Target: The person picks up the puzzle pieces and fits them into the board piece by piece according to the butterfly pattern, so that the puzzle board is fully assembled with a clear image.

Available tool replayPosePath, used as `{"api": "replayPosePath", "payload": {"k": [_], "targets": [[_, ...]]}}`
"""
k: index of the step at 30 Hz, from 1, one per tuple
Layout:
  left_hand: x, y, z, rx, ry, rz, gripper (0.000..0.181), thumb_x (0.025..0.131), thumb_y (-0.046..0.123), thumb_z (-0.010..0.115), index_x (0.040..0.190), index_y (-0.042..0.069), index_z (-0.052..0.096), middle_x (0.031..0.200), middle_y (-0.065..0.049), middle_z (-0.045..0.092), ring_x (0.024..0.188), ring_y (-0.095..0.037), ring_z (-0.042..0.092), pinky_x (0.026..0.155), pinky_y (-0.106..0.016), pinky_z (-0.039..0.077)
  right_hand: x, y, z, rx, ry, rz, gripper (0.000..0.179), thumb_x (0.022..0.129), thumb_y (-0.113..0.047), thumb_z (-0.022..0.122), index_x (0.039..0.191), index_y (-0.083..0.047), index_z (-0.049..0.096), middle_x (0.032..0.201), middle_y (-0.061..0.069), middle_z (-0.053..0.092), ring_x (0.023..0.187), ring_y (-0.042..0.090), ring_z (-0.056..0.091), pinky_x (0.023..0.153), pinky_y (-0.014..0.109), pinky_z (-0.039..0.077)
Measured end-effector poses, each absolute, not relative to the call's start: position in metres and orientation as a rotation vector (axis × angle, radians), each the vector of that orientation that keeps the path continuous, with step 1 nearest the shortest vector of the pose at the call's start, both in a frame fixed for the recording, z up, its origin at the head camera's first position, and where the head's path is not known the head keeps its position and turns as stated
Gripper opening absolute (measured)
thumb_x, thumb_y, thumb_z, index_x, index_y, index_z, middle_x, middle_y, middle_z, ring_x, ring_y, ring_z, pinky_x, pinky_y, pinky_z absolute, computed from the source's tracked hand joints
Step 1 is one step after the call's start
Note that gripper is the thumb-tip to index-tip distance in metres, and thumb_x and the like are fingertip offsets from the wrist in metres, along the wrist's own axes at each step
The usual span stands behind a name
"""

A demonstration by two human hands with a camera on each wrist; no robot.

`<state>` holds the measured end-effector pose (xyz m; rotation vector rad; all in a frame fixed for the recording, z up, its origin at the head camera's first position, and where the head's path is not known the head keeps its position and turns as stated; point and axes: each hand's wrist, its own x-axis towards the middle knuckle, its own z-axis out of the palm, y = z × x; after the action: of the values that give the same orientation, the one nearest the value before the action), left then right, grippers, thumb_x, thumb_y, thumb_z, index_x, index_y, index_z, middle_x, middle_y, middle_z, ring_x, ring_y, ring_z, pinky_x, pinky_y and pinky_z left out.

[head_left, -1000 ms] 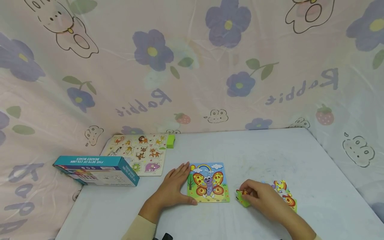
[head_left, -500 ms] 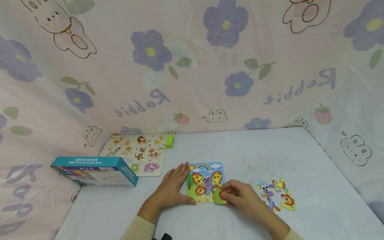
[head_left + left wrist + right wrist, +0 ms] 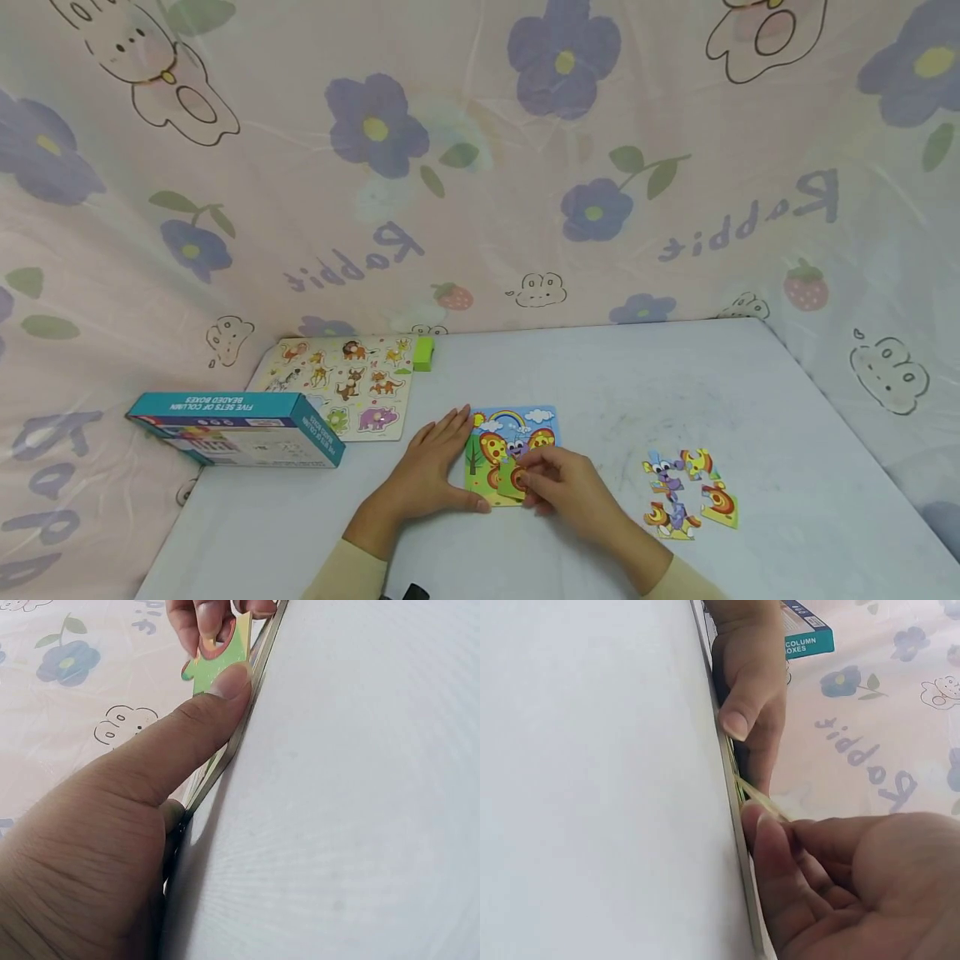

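Observation:
The butterfly puzzle board (image 3: 534,418) lies flat on the table. My left hand (image 3: 431,468) rests along its left side, fingers extended and thumb at the lower left corner. Over the lower part of the board, my right hand (image 3: 573,492) pinches a green jigsaw piece (image 3: 510,481) with a red-orange round pattern between thumb and fingers. In the left wrist view this piece (image 3: 222,667) stands tilted just beyond the left thumb. Its thin edge meets the board in the right wrist view, close to the right fingertips. My right hand hides the board's lower right area.
Several loose jigsaw pieces (image 3: 677,518) lie on the table to the right of my right hand. A teal box (image 3: 240,429) stands at the left, partly in front of an animal puzzle board (image 3: 386,392). A small green block (image 3: 423,354) sits beside that board.
My right hand has carried the jigsaw piece leftward from beside the loose pieces to over the board's lower part. The loose pieces are uncovered now. My left hand has stayed in place.

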<state>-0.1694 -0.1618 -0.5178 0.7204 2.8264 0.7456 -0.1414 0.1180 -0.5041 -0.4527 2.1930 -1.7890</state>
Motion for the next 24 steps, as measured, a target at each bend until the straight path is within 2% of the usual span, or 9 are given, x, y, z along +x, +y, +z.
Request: {"api": "replayPosePath", "payload": {"k": [7, 14, 19, 24], "targets": [[-0.170, -0.162, -0.520, 0.716, 2.831, 0.726, 0.134, 0.075, 0.084, 0.080, 0.173, 0.010, 0.029, 0.181, 0.000, 0.016, 0.166, -0.020, 0.007, 0.130, -0.054, 0.008, -0.145, 0.097, -0.506, -0.457, 2.223, -1.802, 0.017, 0.105, -0.003, 0.071, 0.120, 0.006, 0.074, 0.092, 0.009, 0.076, 0.072, 0.023, 0.074, 0.061, 0.032, 0.064], [-0.169, -0.162, -0.518, 0.728, 2.819, 0.757, 0.132, 0.076, 0.082, 0.081, 0.173, 0.009, 0.030, 0.181, -0.002, 0.018, 0.166, -0.023, 0.008, 0.130, -0.057, 0.009, -0.146, 0.086, -0.505, -0.567, 2.331, -1.677, 0.022, 0.104, -0.002, 0.071, 0.122, 0.008, 0.075, 0.095, 0.004, 0.077, 0.076, 0.014, 0.071, 0.065, 0.026, 0.060], [-0.170, -0.162, -0.518, 0.730, 2.812, 0.752, 0.133, 0.076, 0.084, 0.080, 0.173, 0.009, 0.029, 0.181, -0.001, 0.016, 0.166, -0.022, 0.008, 0.130, -0.056, 0.009, -0.143, 0.085, -0.500, -0.643, 2.462, -1.553, 0.027, 0.103, -0.009, 0.075, 0.125, 0.006, 0.076, 0.097, -0.003, 0.074, 0.081, 0.008, 0.065, 0.069, 0.024, 0.055], [-0.171, -0.162, -0.518, 0.735, 2.820, 0.741, 0.133, 0.076, 0.084, 0.080, 0.173, 0.009, 0.029, 0.181, -0.001, 0.017, 0.166, -0.022, 0.008, 0.130, -0.056, 0.009, -0.141, 0.084, -0.496, -0.709, 2.587, -1.423, 0.026, 0.102, -0.011, 0.077, 0.124, 0.001, 0.078, 0.100, -0.002, 0.069, 0.085, 0.011, 0.059, 0.071, 0.028, 0.053]]}}
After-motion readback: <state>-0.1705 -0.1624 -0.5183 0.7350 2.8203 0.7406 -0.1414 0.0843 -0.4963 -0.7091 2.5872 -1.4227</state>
